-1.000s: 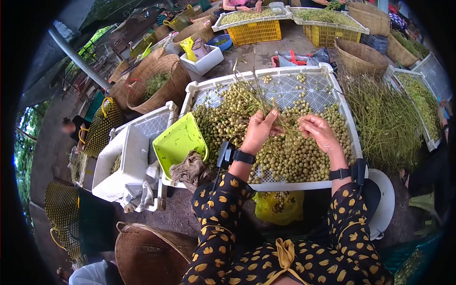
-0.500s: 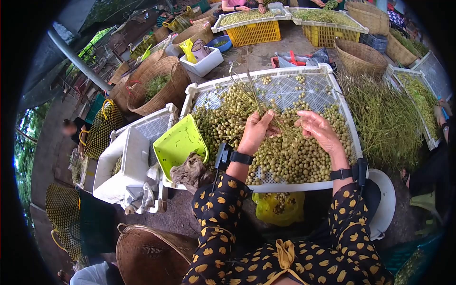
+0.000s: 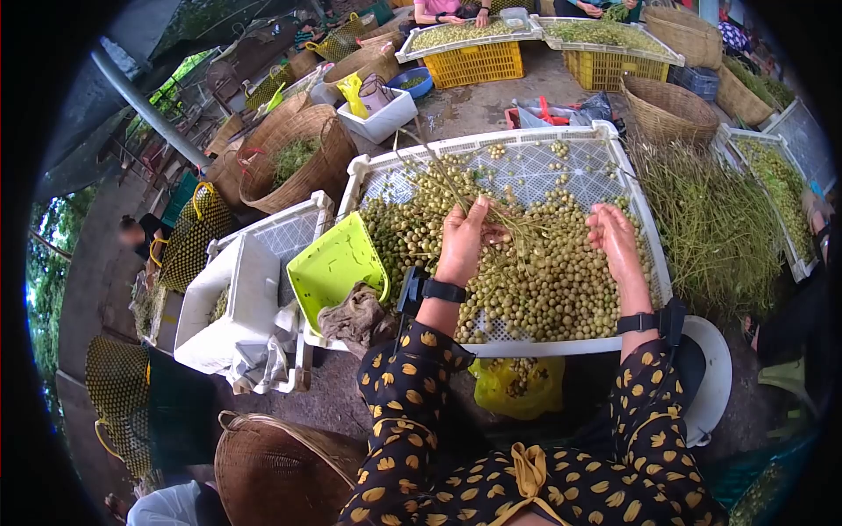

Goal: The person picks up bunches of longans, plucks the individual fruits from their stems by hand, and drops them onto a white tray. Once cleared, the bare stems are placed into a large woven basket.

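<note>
My left hand is closed around a thin bare-stemmed sprig, whose stalks rise up and left past my fingers and whose fine twigs spread to the right. Over the right part of the tray, my right hand is apart from the sprig, its fingers loosely curled and no fruit visible in them. Small round yellow-green fruits lie heaped beneath both hands. They rest in a white mesh-bottomed plastic tray.
A lime-green bin with a brown cloth stands at the tray's left corner, beside a white foam box. Cut stems pile up at right. Yellow bag hangs below. Wicker baskets and other people's trays surround this spot.
My right hand has moved right, away from the sprig, and its fingers have curled. My left hand has shifted slightly left, and the sprig's stalks now lean further left.
</note>
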The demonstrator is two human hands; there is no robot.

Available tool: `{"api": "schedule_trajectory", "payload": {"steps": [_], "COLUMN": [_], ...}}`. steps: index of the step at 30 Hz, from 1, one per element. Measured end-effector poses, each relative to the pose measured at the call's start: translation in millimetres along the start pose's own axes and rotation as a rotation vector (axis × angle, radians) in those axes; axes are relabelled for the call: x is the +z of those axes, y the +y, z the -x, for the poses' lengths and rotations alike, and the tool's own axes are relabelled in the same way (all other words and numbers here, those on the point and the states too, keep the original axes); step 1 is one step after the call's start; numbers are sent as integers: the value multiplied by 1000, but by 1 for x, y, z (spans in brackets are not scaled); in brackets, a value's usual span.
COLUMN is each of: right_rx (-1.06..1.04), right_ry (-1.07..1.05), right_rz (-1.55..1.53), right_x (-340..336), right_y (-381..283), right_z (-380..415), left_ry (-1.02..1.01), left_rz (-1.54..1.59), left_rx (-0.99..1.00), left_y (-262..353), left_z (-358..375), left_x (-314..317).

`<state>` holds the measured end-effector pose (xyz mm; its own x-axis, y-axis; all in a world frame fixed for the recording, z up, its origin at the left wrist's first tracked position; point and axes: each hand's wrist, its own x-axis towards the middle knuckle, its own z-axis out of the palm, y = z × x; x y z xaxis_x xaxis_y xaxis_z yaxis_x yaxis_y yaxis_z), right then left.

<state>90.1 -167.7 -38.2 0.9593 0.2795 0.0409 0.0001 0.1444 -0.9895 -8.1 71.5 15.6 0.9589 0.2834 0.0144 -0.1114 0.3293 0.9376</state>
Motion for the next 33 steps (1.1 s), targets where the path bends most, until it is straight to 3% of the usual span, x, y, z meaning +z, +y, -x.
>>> {"api": "schedule_trajectory", "payload": {"steps": [2,3,6,10,14,27,33], "right_rx": [24,55,52,150,166,304,262], "right_ry": [-29,-140,-371,-389,-522,-544,-440], "right_rz": [516,564,306,-8,-68,131,131], "right_x": [-2,0,18,37,47,38,36], "right_y": [2,-1,-10,-7,-11,-7,0], "right_z": [2,5,16,21,26,20,23], "left_ry": [31,47,86,3,-5,-42,4], "left_rz": [29,61,51,78,48,-38,-86], "left_rx": [0,1,-42,-37,-55,-16,-32], "left_y": [4,10,16,5,-9,-23,-26], "left_z": [-1,4,6,4,0,-2,-2], "left_x": [-3,3,10,11,10,9,12]}}
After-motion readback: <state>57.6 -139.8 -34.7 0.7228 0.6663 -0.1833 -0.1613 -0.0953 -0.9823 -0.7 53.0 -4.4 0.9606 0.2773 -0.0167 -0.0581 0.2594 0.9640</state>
